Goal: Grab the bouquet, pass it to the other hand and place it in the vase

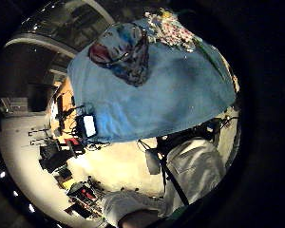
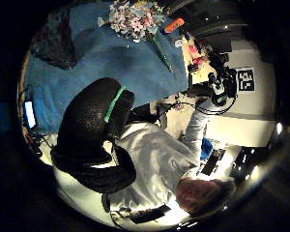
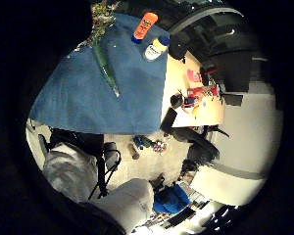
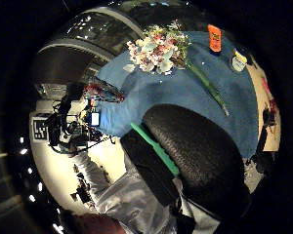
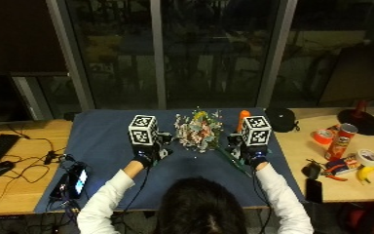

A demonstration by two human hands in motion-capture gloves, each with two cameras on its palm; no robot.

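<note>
Fingers of both gloved hands, left hand (image 5: 143, 156) and right hand (image 5: 254, 157), are hidden; their state cannot be told. The bouquet (image 5: 198, 131) lies between them on the blue-clothed bench (image 5: 102, 141). Gripping blossoms instead of the stem (image 5: 232, 161) might crush them.

A bouquet (image 5: 198, 130) of pale pink, white and yellow flowers lies flat on the blue cloth (image 5: 102, 141) covering the table, its green wrapped stem (image 5: 233, 163) slanting toward the person. A dark, multicoloured vase (image 1: 126, 52) rests nearby on the cloth.
</note>
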